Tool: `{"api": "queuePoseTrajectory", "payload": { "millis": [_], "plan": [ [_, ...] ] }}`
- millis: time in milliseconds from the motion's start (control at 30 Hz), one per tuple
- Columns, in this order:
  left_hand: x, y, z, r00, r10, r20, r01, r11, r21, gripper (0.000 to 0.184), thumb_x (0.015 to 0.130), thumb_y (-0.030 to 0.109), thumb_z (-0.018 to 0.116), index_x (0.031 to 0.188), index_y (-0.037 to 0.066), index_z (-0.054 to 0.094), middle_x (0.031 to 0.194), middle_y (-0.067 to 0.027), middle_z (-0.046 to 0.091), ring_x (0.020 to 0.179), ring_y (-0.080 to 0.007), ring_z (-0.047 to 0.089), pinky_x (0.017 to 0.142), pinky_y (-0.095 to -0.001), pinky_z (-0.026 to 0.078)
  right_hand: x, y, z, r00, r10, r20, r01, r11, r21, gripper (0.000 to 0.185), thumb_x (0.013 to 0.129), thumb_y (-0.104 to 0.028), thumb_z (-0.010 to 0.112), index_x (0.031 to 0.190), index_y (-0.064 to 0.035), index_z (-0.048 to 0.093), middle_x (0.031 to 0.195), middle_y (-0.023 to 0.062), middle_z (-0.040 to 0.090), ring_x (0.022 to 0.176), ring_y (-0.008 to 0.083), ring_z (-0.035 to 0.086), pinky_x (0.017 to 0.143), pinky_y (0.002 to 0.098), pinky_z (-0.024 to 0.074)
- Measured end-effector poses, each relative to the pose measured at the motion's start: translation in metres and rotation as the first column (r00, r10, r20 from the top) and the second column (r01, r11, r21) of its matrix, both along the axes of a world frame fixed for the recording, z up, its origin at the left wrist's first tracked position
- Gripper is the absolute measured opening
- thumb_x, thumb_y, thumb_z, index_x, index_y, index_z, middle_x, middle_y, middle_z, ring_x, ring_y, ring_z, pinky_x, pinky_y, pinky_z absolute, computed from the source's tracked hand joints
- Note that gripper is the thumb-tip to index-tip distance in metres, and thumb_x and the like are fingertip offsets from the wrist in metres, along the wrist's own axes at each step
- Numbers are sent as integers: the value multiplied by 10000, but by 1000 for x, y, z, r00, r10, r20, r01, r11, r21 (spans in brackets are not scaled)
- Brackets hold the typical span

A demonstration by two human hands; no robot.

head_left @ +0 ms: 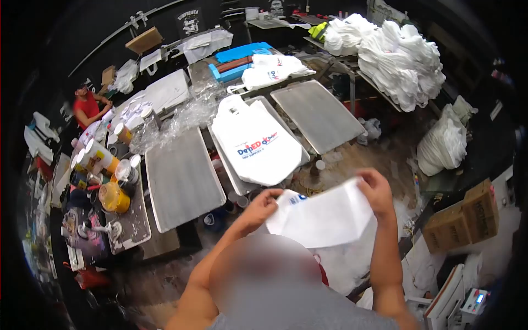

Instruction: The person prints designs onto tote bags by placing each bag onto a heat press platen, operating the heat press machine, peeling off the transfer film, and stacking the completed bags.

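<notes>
While a white, red-and-blue-lettered bag point(258, 142) lies on a grey board point(237, 185) farther off, the worker's left hand point(263, 208) and right hand point(377, 191), fingers pinched closed, hold a thin, white, blue-printed sheet point(324, 217) between them, near right.

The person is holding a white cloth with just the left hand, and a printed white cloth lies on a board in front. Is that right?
Not quite: the head view shows the left hand and the right hand both holding the white cloth. The printed white cloth does lie on a board in front.
</notes>
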State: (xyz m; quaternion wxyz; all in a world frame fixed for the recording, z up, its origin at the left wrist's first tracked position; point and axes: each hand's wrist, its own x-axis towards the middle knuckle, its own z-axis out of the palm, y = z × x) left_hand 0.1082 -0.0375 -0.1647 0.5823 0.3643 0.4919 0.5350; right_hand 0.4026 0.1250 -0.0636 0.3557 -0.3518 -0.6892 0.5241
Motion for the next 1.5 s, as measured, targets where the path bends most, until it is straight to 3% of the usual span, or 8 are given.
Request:
{"api": "queuePoseTrajectory", "payload": {
  "millis": [200,233,333,533,700,867,1133,1500],
  "plan": [
    [-57,15,86,877,427,-218,-300,844,445,395,864,68,519,1255,23,480,1019,-57,550,901,-124,509,816,-265,420,-120,34,100,918,380,-113,-343,904,257,225,847,56,575,1068,19,604,970,74,627,895,118,587,794,244,472],
    [-67,23,90,810,537,-234,-408,804,432,394,861,78,527,1247,16,482,1041,-64,551,932,-129,504,838,-266,411,-131,53,111,837,536,-112,-403,741,538,253,805,100,566,1036,16,624,963,87,639,864,147,602,777,267,479],
    [-67,10,97,617,726,-304,-573,679,458,384,858,87,525,1229,-3,481,1072,-70,550,965,-131,501,866,-268,403,-141,91,111,743,651,-153,-459,663,591,231,776,39,592,996,-12,641,922,100,651,861,183,626,769,296,487],
    [-75,30,-10,624,713,-321,-672,699,247,466,845,18,495,1303,-10,411,943,-35,537,849,-95,502,794,-226,409,-174,178,-20,831,554,-46,-544,828,140,235,815,-66,569,1037,-40,639,989,114,651,897,208,617,808,313,480],
    [-98,62,-125,649,648,-399,-758,593,-270,613,823,25,566,1385,-13,325,792,-36,569,645,-94,552,552,-212,459,-231,224,-181,899,365,242,-360,931,-64,409,802,-123,566,1205,-56,547,1034,179,641,934,313,624,830,387,488],
    [-144,86,-170,631,534,-562,-742,628,-236,539,800,106,614,1283,-16,408,890,-140,653,710,-197,632,532,-314,505,-266,236,-297,878,206,431,-155,976,-150,575,737,-82,562,1297,-58,437,1042,245,624,984,402,599,868,441,475],
    [-228,111,-168,510,380,-772,-739,653,-167,273,847,137,600,1090,18,562,766,-99,620,716,-207,608,686,-334,485,-263,208,-210,716,190,672,-216,975,-45,573,759,-125,599,1293,-39,413,893,193,638,871,381,615,817,441,481],
    [-316,183,-158,626,663,-412,-768,617,-173,320,869,97,596,1153,-32,522,1026,-109,635,884,-156,604,762,-269,478,-278,190,-202,683,176,708,-217,976,-33,370,754,-110,618,1110,-22,565,882,191,645,839,350,627,760,422,495]
  ]
}}
